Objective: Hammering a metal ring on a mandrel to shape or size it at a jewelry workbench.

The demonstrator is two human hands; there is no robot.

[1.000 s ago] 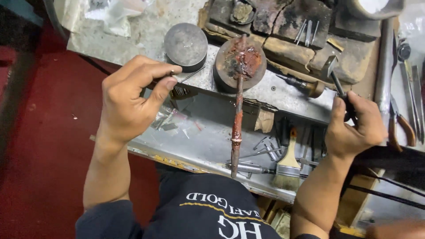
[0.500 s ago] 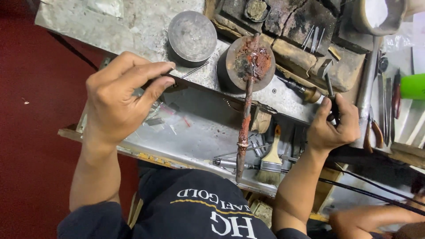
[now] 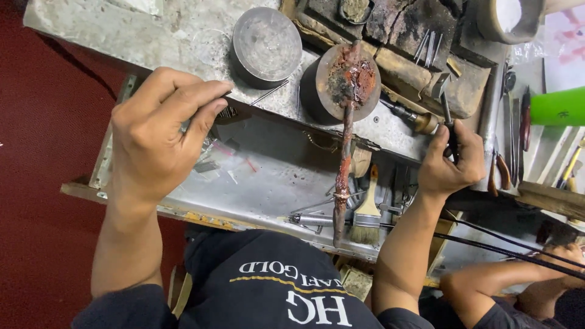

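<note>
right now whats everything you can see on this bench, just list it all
round tin: 1, grey, top of bench
round block: 1, rusty red-brown top, beside the tin
rusty rod: 1, red-brown, from block down across tray
brush: 1, pale handle, in tray
metal tray: 1, grey, below bench edge
pliers: 1, red handles, right side
green tube: 1, far right
left hand: pinching thin wire
right hand: gripping dark tool

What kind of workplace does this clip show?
Probably a small metalworking or jewellery bench: a rust-caked rod lies across a round block, charred soldering bricks sit behind, and a brush lies in the metal tray.
</note>
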